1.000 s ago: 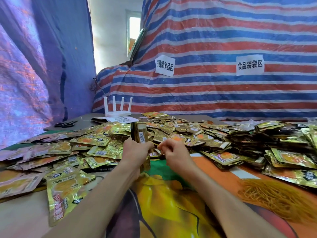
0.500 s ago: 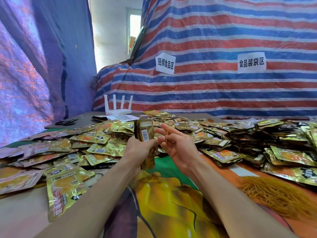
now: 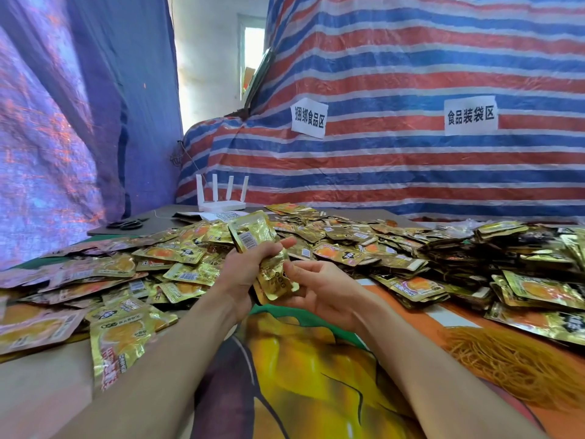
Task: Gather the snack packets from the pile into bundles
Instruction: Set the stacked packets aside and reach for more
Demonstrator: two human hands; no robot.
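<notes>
My left hand (image 3: 245, 267) grips a bundle of gold snack packets (image 3: 253, 232) around its middle, tilted so the top leans left. My right hand (image 3: 319, 291) sits palm up just right of it, fingers relaxed, touching the bundle's lower end (image 3: 278, 282). A wide pile of loose gold packets (image 3: 177, 255) covers the table behind and to the left. Stacked packets (image 3: 474, 255) lie to the right.
A heap of yellow rubber bands (image 3: 506, 365) lies at the right front. A white router (image 3: 221, 201) and black scissors (image 3: 126, 224) sit at the back left. Striped tarpaulin (image 3: 411, 172) with two paper signs closes the far side. A printed cloth (image 3: 300, 375) covers the near table.
My left hand has tilted the bundle from upright to leaning left. My right hand dropped from beside the bundle's top to under its lower end, palm turned up.
</notes>
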